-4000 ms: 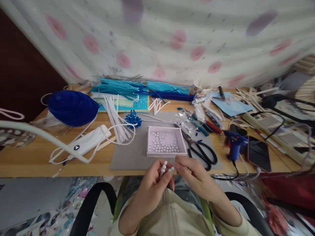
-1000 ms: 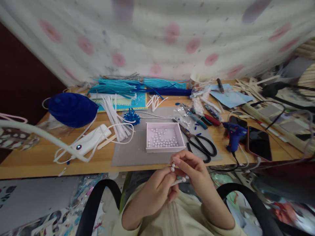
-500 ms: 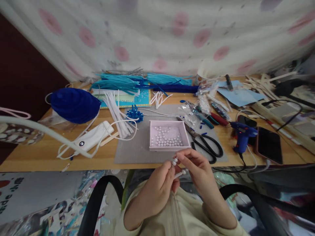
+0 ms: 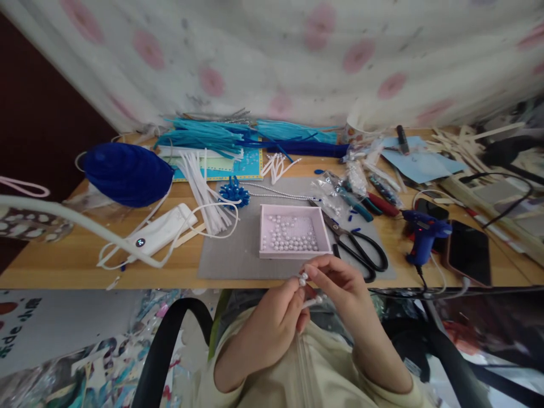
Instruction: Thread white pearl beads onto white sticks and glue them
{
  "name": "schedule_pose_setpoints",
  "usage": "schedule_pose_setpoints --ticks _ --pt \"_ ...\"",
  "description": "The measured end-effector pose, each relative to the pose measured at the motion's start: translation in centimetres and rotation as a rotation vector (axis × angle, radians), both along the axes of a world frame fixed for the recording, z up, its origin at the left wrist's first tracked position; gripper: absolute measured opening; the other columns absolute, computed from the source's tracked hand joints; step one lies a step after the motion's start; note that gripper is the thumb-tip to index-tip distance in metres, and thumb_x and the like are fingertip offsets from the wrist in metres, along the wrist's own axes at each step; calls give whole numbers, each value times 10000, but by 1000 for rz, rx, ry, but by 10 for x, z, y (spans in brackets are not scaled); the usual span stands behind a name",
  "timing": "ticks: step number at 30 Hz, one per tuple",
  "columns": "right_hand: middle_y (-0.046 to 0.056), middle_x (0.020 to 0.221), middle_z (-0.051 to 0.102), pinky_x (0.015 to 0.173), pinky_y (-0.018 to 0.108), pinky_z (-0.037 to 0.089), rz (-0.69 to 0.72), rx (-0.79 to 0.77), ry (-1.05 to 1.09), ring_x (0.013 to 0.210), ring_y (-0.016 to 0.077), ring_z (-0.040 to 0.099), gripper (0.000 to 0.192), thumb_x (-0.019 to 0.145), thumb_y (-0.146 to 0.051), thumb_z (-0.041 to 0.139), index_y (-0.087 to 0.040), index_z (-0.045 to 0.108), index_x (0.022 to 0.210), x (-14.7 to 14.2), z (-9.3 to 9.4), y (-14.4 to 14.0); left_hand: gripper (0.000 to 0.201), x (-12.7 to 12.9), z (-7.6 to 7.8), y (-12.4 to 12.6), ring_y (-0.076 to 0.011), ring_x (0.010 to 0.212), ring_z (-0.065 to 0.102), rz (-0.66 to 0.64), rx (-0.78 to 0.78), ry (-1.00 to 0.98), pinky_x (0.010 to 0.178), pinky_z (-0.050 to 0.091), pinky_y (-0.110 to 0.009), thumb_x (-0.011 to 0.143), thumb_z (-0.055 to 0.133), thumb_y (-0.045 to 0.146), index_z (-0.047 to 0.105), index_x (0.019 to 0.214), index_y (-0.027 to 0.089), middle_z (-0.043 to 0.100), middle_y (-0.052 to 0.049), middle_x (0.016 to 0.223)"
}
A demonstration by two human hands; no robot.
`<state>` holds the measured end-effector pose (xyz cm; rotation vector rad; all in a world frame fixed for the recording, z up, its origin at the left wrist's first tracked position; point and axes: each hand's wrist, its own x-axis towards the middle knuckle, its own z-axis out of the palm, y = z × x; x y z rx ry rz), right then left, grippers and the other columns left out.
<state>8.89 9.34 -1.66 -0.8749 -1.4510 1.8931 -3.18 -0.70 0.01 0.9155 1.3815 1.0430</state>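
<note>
In front of my body, just below the table edge, my left hand [image 4: 275,317] is closed around white pipe cleaner stems [image 4: 311,302] tipped with pearl beads. My right hand [image 4: 343,288] pinches at a pearl bead [image 4: 304,277] where the two hands meet; its fingertips partly cover it. Another stem with a pearl end sticks out below, under the right fingers. Right behind the hands stands a pale pink box [image 4: 293,255], with many loose pearl beads [image 4: 293,243] on its floor.
Black-handled scissors [image 4: 361,249] lie beside the box on the grey mat [image 4: 232,258]. A blue glue gun [image 4: 425,235] and a phone [image 4: 470,252] are at the right. White pipe cleaners [image 4: 204,192], a blue beaded flower [image 4: 234,192] and a white corded device [image 4: 164,229] lie left.
The camera view has shifted slightly, so the table items appear a little displaced. Both hands keep nearly the same pose, fingers still together at the pearl bead.
</note>
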Motion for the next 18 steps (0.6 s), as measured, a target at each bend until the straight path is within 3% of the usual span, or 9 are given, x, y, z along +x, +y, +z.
schedule_pose_setpoints --ticks 2,4,6,8,12,15,18 --pt "30 733 711 544 259 524 -21 114 -36 602 157 631 178 848 -382 755 -211 734 805 2 3 1 269 -1 1 0 -139 568 423 -6 3 39 624 328 -298 1021 333 288 393 762 248 415 59 610" --pt "75 992 747 741 341 575 -47 322 -73 848 220 688 119 886 -350 717 -252 774 920 5 8 2 257 -2 3 0 -149 579 439 -30 -1 97 623 326 -303 1010 328 258 394 762 251 428 51 619" --pt "84 1219 704 981 454 500 -21 563 -112 1116 279 630 161 898 -320 707 -306 784 1039 6 14 4 237 -3 5 -1 -163 596 454 -50 9 174 632 330 -313 990 328 219 410 770 252 448 40 640" --pt "71 1306 673 1082 525 398 72 717 -153 1239 314 553 180 875 -317 743 -338 793 1046 6 17 5 229 -3 7 -3 -178 634 466 -58 45 266 650 333 -324 960 347 183 416 754 254 470 22 676" --pt "54 1193 734 1077 558 367 170 717 -149 1265 334 518 68 871 -359 751 -330 810 856 -2 14 0 272 0 9 -6 -195 645 462 -77 74 375 645 323 -339 925 370 145 381 680 262 471 4 674" --pt "55 981 754 1029 523 399 71 682 -110 1172 320 564 142 902 -329 713 -292 757 771 -4 13 -6 254 2 10 -6 -194 626 459 -93 60 371 638 316 -341 934 363 146 404 709 258 460 10 662" --pt "58 921 685 944 452 443 -118 649 -63 1038 280 597 219 954 -298 619 -258 683 748 6 20 -7 221 2 9 -5 -187 627 471 -86 37 317 655 327 -337 983 333 196 490 831 231 471 19 669"
